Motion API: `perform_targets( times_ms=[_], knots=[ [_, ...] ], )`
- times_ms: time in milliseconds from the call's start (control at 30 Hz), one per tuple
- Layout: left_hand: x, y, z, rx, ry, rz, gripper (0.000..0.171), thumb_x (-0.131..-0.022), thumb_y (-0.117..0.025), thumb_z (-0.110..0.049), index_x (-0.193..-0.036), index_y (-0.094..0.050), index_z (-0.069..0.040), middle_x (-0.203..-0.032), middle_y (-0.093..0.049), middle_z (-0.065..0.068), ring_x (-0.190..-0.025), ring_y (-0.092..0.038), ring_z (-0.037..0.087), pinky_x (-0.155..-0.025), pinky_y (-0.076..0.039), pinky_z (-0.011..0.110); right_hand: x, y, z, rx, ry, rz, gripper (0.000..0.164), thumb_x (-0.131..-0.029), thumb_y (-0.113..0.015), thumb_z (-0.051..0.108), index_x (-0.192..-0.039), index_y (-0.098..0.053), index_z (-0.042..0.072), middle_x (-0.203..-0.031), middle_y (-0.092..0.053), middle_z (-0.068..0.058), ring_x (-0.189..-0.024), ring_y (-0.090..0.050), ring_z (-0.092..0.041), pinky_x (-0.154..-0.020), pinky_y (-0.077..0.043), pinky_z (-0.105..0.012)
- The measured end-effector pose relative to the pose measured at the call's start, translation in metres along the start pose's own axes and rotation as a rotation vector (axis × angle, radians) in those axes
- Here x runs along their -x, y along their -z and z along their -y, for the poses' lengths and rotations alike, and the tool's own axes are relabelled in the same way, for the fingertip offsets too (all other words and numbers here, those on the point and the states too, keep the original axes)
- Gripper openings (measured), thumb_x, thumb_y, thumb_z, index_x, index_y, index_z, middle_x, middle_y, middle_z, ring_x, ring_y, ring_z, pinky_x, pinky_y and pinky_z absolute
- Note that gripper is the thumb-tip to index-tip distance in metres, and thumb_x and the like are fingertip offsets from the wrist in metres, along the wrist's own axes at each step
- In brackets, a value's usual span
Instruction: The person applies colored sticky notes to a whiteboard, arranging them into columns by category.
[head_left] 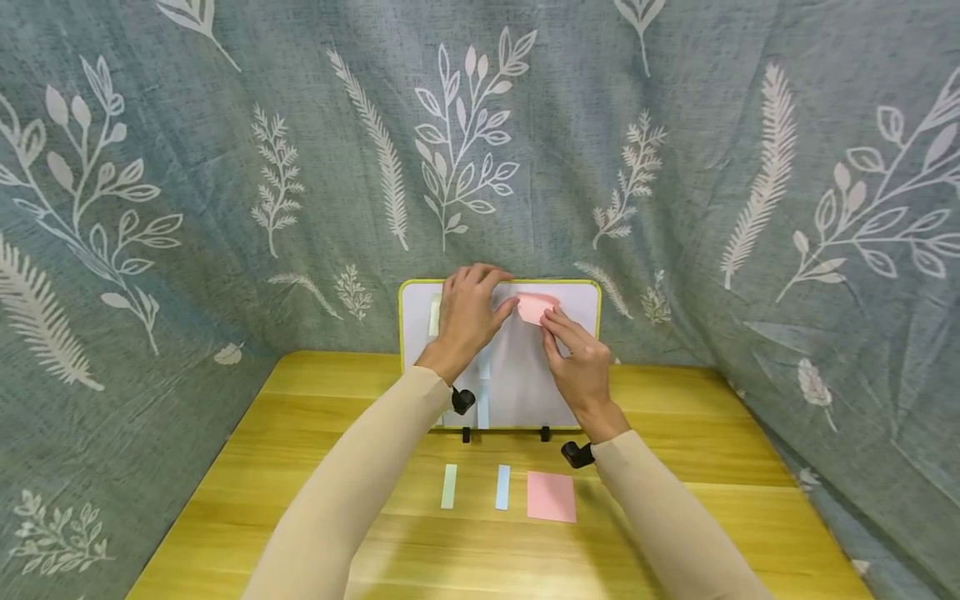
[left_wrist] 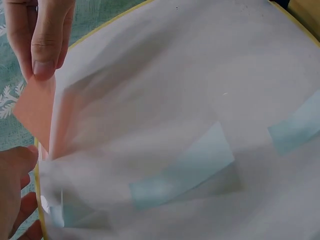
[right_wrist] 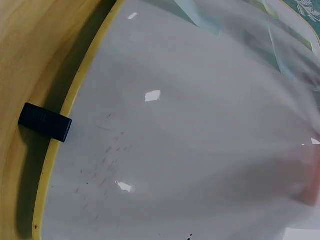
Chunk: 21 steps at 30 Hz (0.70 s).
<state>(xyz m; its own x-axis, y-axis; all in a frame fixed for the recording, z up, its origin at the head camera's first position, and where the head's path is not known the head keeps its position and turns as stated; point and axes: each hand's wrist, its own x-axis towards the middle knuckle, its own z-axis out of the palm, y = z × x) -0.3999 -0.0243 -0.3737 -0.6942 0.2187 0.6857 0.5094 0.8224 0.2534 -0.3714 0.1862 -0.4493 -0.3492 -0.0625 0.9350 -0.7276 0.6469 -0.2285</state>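
A whiteboard (head_left: 525, 387) with a yellow rim stands upright at the back of the table. My right hand (head_left: 583, 367) pinches a pink sticky note (head_left: 535, 307) by its edge, against the board's upper right part. In the left wrist view, the note (left_wrist: 37, 107) tilts away from the board's surface. My left hand (head_left: 468, 310) rests at the board's top edge, fingers extended, thumb close to the note's other side; whether they touch is unclear. Blue strips (left_wrist: 185, 167) and a pale green strip (head_left: 434, 315) are stuck on the board. Neither hand shows in the right wrist view.
On the wooden table (head_left: 337, 533) before the board lie a green strip (head_left: 448, 487), a blue strip (head_left: 502, 487) and a pink square sheet (head_left: 551, 497). Black feet (right_wrist: 45, 121) hold the board's lower edge. A patterned curtain (head_left: 525, 233) hangs close behind.
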Motion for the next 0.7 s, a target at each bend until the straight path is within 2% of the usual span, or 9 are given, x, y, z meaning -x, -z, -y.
perform_targets(
  times_ms=[267,500,700],
  knots=[
    [0.0,-0.006,-0.002,0.029,0.043,0.007,0.033,-0.109,-0.086,-0.039,-0.138,-0.084,-0.024,-0.14,-0.08,0.003,-0.13,-0.071,0.032,-0.128,-0.05,0.057,0.003,-0.002,-0.003,0.032,0.015,0.02,0.021,-0.1,-0.087,-0.005,-0.121,-0.088,-0.006,-0.124,-0.088,-0.023,-0.124,-0.085,-0.044,-0.101,-0.069,-0.054],
    [-0.001,-0.012,-0.003,0.041,0.055,-0.034,0.033,-0.106,-0.088,-0.039,-0.135,-0.085,-0.024,-0.136,-0.081,0.003,-0.125,-0.072,0.031,-0.127,-0.05,0.056,0.003,-0.003,-0.006,0.043,0.009,0.026,0.021,-0.1,-0.087,-0.006,-0.121,-0.088,-0.007,-0.125,-0.087,-0.023,-0.124,-0.085,-0.043,-0.1,-0.07,-0.055],
    [-0.001,-0.018,-0.005,0.03,0.091,-0.074,0.032,-0.104,-0.091,-0.04,-0.132,-0.086,-0.025,-0.132,-0.082,0.002,-0.124,-0.073,0.03,-0.128,-0.05,0.055,0.006,-0.003,-0.005,0.031,-0.008,0.036,0.024,-0.098,-0.088,-0.008,-0.121,-0.089,-0.005,-0.125,-0.088,-0.022,-0.124,-0.085,-0.042,-0.099,-0.07,-0.056]
  ],
)
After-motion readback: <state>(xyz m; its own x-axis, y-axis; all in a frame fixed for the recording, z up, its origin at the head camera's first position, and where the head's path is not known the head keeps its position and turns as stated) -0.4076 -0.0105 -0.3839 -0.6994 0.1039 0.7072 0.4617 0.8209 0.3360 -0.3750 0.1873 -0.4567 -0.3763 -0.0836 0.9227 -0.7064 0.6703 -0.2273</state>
